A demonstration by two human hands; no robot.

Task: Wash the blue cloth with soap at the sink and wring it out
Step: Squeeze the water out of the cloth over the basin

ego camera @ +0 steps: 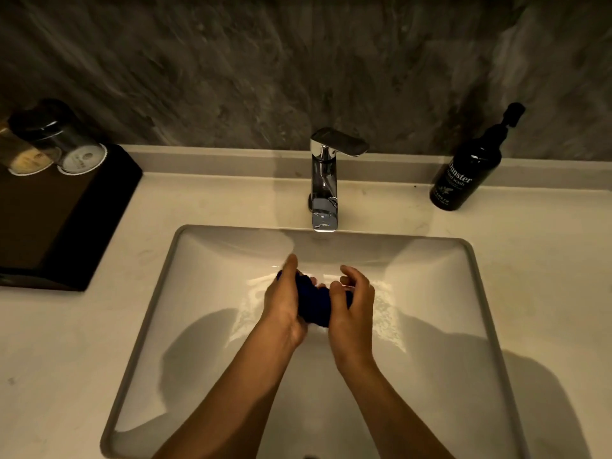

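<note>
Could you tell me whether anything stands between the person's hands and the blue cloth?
Nothing visible does: the left hand and right hand both grip the bunched blue cloth directly, over the sink.

The cloth [314,301] is deep navy blue. The sink [205,276] is white, set in a cream countertop [66,342]. Chrome faucet [324,183]. Far right, black hand wash bottle [463,177] with white lettering. Grey mottled wall [298,61]. Black tray [82,210], far left.
</note>
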